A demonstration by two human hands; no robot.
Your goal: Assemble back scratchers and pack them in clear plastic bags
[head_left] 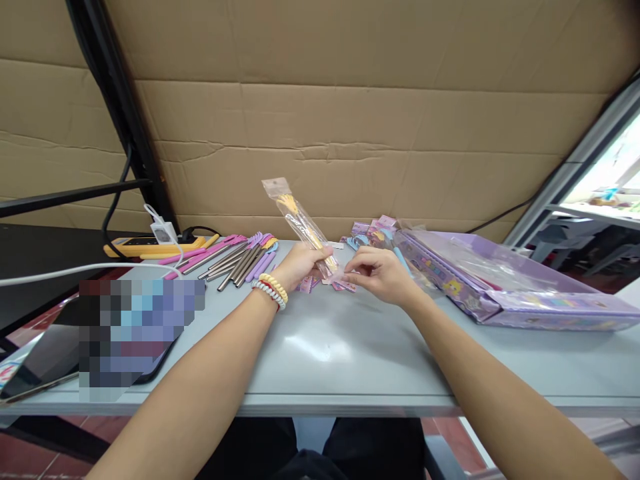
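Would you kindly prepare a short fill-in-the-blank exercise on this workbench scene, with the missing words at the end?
1. The clear sleeve is held in the person's ____ hand, the one with bracelets at its wrist.
2. The fanned head seen inside that sleeve is ____ in colour.
3. The open purple box stands on the ____ side of the table, as the person sees it.

Missing words: left; yellow; right.
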